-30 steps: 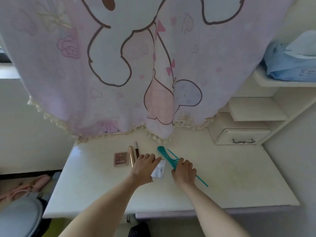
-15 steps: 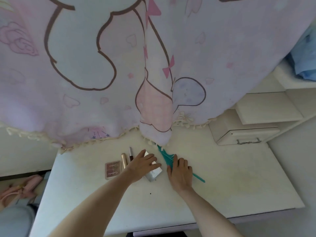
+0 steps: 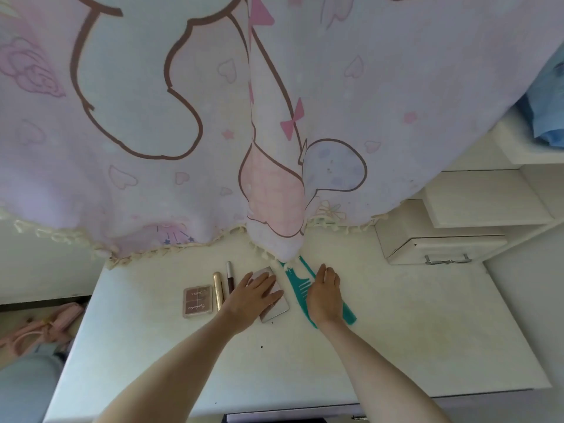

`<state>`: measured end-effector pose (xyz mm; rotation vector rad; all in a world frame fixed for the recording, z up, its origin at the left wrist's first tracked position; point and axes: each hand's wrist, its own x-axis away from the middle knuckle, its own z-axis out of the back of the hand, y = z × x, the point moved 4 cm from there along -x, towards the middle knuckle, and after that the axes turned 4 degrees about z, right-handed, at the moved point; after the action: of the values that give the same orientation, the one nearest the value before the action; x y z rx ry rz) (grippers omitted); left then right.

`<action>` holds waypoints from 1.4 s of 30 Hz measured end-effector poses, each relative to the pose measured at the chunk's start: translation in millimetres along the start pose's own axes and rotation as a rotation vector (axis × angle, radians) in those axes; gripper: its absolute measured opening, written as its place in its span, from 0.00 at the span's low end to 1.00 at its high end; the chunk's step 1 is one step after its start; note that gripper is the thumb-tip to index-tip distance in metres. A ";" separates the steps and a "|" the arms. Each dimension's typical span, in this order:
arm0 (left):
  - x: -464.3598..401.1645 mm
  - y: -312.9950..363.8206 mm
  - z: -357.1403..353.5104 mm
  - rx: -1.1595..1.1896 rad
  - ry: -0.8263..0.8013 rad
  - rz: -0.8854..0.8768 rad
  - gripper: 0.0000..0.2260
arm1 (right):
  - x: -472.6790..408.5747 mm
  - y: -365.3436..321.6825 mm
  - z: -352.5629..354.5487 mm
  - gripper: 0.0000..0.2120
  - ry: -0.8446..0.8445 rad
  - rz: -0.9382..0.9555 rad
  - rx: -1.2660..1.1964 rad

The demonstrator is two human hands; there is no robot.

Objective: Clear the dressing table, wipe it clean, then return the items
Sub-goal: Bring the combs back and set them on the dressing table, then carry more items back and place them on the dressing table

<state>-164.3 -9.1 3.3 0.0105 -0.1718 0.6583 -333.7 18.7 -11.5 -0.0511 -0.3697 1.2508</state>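
Both forearms were extended over the dressing table. Left hand was laid flat, fingers spread, pressed on a silver compact mirror; nothing pinched. Right hand was set palm-down, fingers loosely together, on the teal combs; whether they were actually clamped could not be told. Counted: two teal combs, crossed, far ends tucked under the curtain hem; one mirror; one eyeshadow palette; one gold tube; one dark slim tube. All were lined up mid-table, just left of the mirror. One drawer unit was seen at the table's back right.
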 end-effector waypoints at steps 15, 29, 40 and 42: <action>28.8 27.2 -8.6 0.132 0.005 0.159 0.19 | 44.7 -19.2 -19.3 0.23 -0.061 0.240 0.032; -2.4 39.9 21.7 0.057 0.005 -0.015 0.26 | 68.7 49.9 -4.7 0.22 0.037 -0.033 0.076; -66.2 229.3 115.9 -0.156 0.187 -0.624 0.31 | 257.9 163.7 59.1 0.29 0.390 -0.801 0.057; -56.0 281.4 138.9 -0.148 0.232 -0.730 0.31 | 312.7 179.5 70.4 0.29 0.433 -0.936 0.078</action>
<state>-400.9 170.7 118.6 -0.1394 0.0148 -0.0847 -437.0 356.7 88.7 -0.0698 0.0524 0.3047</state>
